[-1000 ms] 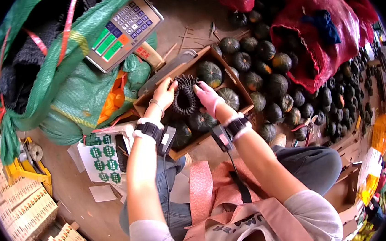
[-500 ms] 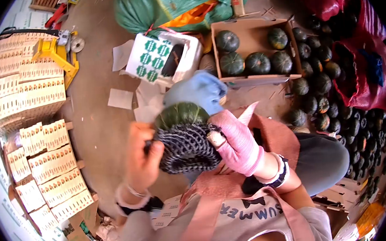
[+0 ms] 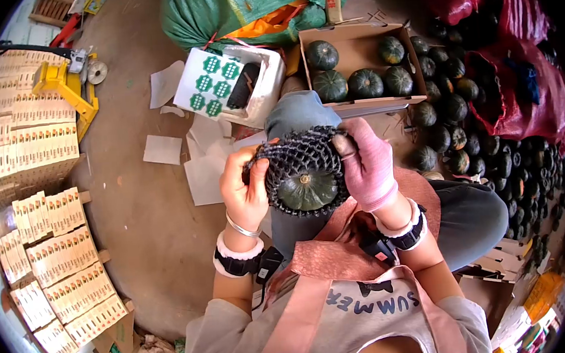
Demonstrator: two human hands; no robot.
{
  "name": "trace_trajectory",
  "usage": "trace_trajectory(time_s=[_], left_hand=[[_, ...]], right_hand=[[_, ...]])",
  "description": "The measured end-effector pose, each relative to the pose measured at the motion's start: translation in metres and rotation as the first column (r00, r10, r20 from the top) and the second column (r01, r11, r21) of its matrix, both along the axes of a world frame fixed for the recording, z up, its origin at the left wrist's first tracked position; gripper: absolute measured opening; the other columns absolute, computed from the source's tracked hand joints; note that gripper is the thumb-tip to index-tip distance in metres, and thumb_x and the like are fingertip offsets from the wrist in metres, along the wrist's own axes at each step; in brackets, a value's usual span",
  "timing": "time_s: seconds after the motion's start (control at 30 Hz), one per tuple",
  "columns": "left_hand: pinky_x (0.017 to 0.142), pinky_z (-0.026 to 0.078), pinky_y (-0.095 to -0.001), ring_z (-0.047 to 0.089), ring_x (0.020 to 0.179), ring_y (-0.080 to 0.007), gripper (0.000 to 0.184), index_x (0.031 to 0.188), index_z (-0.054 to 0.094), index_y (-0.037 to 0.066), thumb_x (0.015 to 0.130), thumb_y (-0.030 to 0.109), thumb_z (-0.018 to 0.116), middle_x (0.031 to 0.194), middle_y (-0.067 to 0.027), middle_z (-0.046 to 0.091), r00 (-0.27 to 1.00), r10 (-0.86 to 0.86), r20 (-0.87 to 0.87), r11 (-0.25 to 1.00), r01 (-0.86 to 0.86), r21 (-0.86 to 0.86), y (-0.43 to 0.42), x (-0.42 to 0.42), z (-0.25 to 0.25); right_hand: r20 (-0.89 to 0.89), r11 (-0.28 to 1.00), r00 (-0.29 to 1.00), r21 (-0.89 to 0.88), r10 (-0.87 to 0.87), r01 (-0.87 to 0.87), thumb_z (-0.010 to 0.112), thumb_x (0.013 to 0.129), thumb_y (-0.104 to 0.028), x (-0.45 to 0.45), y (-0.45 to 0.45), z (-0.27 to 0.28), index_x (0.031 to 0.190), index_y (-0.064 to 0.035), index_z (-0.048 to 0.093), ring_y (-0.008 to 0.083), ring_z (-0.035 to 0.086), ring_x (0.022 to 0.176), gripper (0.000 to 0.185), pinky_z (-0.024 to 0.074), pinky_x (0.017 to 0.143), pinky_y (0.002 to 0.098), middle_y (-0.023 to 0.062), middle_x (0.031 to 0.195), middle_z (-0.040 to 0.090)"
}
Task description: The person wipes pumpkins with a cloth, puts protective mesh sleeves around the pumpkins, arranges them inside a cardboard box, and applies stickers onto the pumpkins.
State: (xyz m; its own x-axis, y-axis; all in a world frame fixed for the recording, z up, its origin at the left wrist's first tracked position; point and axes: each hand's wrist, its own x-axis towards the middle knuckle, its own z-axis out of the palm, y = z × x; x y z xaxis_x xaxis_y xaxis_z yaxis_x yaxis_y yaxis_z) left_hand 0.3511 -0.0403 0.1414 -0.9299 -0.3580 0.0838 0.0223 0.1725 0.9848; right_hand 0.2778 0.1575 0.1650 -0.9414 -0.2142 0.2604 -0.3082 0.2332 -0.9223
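From left to right: sheet of green stickers (image 3: 216, 88); left hand (image 3: 246, 188), fingers closed on the black net (image 3: 297, 151); pumpkin (image 3: 307, 193), partly sleeved in the net, held between the hands above the lap; gloved right hand (image 3: 368, 169), gripping the net's opposite side; cardboard box (image 3: 355, 48) containing five pumpkins (image 3: 365, 84); red sack (image 3: 524, 101).

The netted squash (image 3: 307, 192) fills the room between our fingers (image 3: 256, 179); our bent knee (image 3: 299, 113) and three near squashes (image 3: 365, 84) stand before the gap in the carton (image 3: 356, 48); the floor (image 3: 151, 255) at left lets us pass.
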Motion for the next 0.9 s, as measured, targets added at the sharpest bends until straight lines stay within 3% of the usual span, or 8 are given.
trace_trajectory(time_s=[0.17,0.33,0.43,0.57,0.63,0.7,0.77,0.9], left_hand=[[0.072,0.038,-0.0286,0.047,0.077,-0.0173,0.017,0.093,0.049,0.0,0.092,0.017,0.053,0.084,-0.0058,0.051,0.999,-0.036,0.015,0.991,0.034,0.131,0.011,-0.017,-0.014],[0.073,0.039,-0.0292,0.048,0.079,-0.0173,0.017,0.095,0.05,0.0,0.092,0.016,0.052,0.086,-0.0062,0.051,0.998,-0.051,0.024,0.981,0.045,0.189,0.019,-0.024,-0.018],[0.074,0.039,-0.0296,0.048,0.08,-0.0174,0.016,0.096,0.05,0.0,0.093,0.016,0.052,0.087,-0.0065,0.052,0.998,-0.055,0.034,0.977,0.047,0.206,0.021,-0.025,-0.017],[0.075,0.039,-0.0301,0.048,0.081,-0.0175,0.016,0.097,0.051,0.0,0.093,0.015,0.051,0.088,-0.0068,0.053,0.998,-0.05,0.048,0.974,0.038,0.225,0.02,-0.025,-0.012],[0.076,0.039,-0.0303,0.049,0.082,-0.0175,0.016,0.097,0.051,0.0,0.093,0.015,0.05,0.089,-0.007,0.053,0.997,-0.019,0.071,0.984,0.006,0.177,0.021,-0.022,-0.004],[0.08,0.041,-0.0305,0.051,0.087,-0.0169,0.018,0.102,0.053,-0.001,0.093,0.015,0.049,0.094,-0.0077,0.056,0.983,0.071,0.172,0.996,-0.06,-0.07,0.022,-0.017,0.016],[0.084,0.041,-0.0314,0.052,0.093,-0.0189,0.029,0.111,0.052,-0.001,0.093,0.022,0.049,0.102,-0.0096,0.056,0.984,-0.009,0.176,1.0,0.005,0.023,0.014,-0.007,0.006],[0.094,0.039,-0.0355,0.05,0.107,-0.0242,0.057,0.128,0.04,-0.002,0.09,0.039,0.05,0.123,-0.0134,0.046,0.979,-0.193,-0.06,0.964,0.2,0.173,0.037,-0.018,0.032]], right_hand=[[0.164,0.983,0.986,-0.176,-0.029,0.058,0.057,0.089,-0.01,-0.011,0.009,-0.02,0.094,0.0002,0.054,0.0105,0.048,0.072,0.012,0.0428,0.067,0.0242,0.0056,0.075,0.054],[0.43,0.899,0.892,-0.433,0.141,0.067,0.054,0.092,-0.013,-0.015,0.018,-0.057,0.093,0.0001,0.053,0.009,0.045,0.079,0.013,0.0403,0.075,0.0224,0.0005,0.081,0.051],[0.324,0.901,0.94,-0.432,0.11,0.044,0.053,0.093,-0.015,-0.014,0.014,-0.073,0.093,-0.0014,0.053,0.009,0.045,0.078,0.014,0.0401,0.075,0.0226,0.0009,0.081,0.05],[0.263,0.974,0.941,-0.02,-0.214,0.227,0.05,0.095,-0.023,-0.006,0.007,-0.064,0.101,-0.0052,0.047,0.0172,0.05,0.072,0.019,0.0435,0.069,0.0307,0.008,0.08,0.054],[0.388,0.87,0.916,-0.412,-0.099,0.269,0.046,0.096,-0.025,0.008,0.009,-0.065,0.101,-0.0033,0.045,0.0234,0.05,0.069,0.022,0.0435,0.066,0.0327,0.0109,0.08,0.053],[0.051,0.97,0.997,-0.231,-0.065,0.075,0.045,0.095,-0.02,0.026,0.023,-0.044,0.104,-0.0006,0.045,0.0254,0.051,0.07,0.021,0.044,0.067,0.0335,0.0128,0.082,0.053],[-0.119,0.998,0.993,-0.057,-0.02,0.014,0.044,0.095,-0.015,0.035,0.02,-0.033,0.108,0.0014,0.046,0.0271,0.053,0.073,0.022,0.0444,0.069,0.0338,0.015,0.084,0.053],[0.137,0.98,0.99,-0.198,0.043,-0.016,0.056,0.089,-0.019,0.037,0.024,-0.012,0.126,0.0039,0.041,0.035,0.053,0.106,0.045,0.0414,0.091,0.0372,0.0217,0.113,0.052]])
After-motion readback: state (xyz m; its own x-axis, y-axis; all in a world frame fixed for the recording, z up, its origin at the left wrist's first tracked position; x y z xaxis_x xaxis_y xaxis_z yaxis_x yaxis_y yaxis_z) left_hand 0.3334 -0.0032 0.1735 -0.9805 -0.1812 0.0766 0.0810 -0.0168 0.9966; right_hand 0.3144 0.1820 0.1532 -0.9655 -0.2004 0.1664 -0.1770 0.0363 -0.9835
